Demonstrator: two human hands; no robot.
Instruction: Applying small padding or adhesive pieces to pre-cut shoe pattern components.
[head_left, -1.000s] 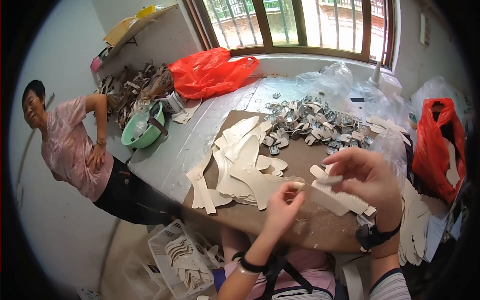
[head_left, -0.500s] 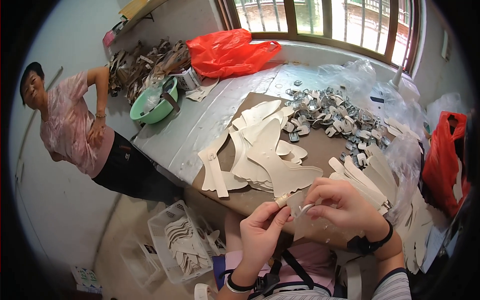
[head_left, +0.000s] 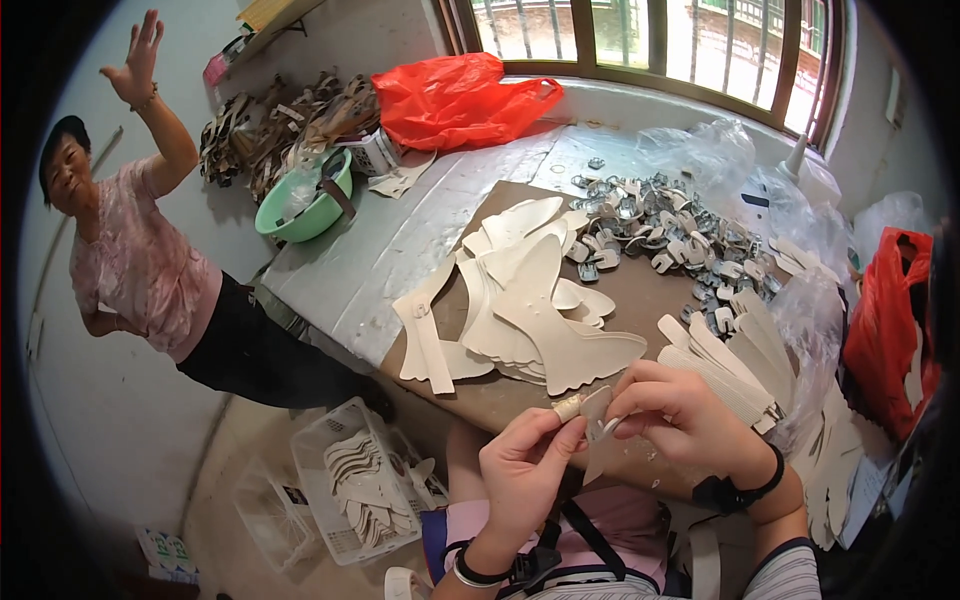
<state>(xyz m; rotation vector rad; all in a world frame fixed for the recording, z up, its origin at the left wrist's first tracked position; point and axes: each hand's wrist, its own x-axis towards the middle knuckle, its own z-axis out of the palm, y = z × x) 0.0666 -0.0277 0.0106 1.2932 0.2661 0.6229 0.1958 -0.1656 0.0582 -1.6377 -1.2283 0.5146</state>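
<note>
Above my lap, by the table's near edge, my left hand [head_left: 530,455] pinches a small cream leather-like piece [head_left: 597,403] between thumb and fingers. My right hand [head_left: 668,408] closes on the other side of the same piece, at a small pale curved part; its exact shape is hidden by the fingers. Just beyond my hands lies a stack of cream cut shoe pieces [head_left: 545,320]. A strap with a buckle [head_left: 428,340] rests at the stack's left. Many grey metal buckles with cream tabs [head_left: 660,235] are heaped farther back.
Cream straps [head_left: 740,350] and clear plastic bags [head_left: 805,310] lie on the right, beside a red bag [head_left: 890,330]. A green basin [head_left: 305,205] and red plastic bag [head_left: 455,100] sit at the back left. White crates [head_left: 345,540] stand on the floor; a person [head_left: 150,270] stands left.
The piece between my hands has turned slightly, showing more of its flat rounded end. The person at left has raised one arm from the hip, palm open.
</note>
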